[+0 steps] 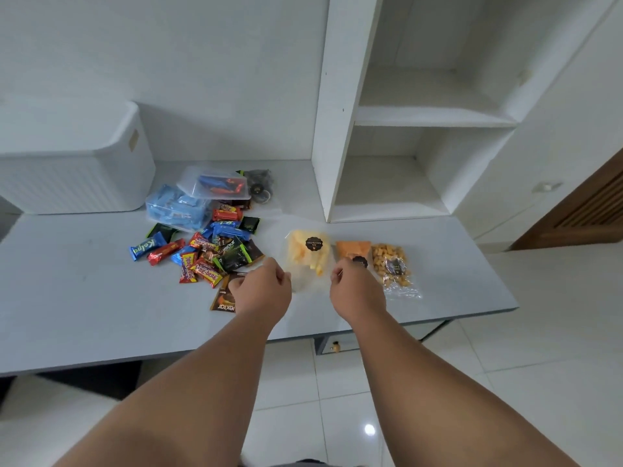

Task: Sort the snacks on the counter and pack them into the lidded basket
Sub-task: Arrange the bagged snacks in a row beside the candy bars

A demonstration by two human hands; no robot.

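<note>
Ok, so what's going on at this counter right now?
A person is sorting snacks. The left hand and right hand seem to pinch the near corners of a clear bag of yellow chips. An orange snack bag and a bag of brown cubes lie to its right. Wrapped bars and two clear tubs sit to its left on the counter. The white basket at the back left has its lid on.

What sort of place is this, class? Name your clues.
Probably a home room: a pale counter with built-in white shelves, a glossy tiled floor, and a lidded storage basket.
</note>
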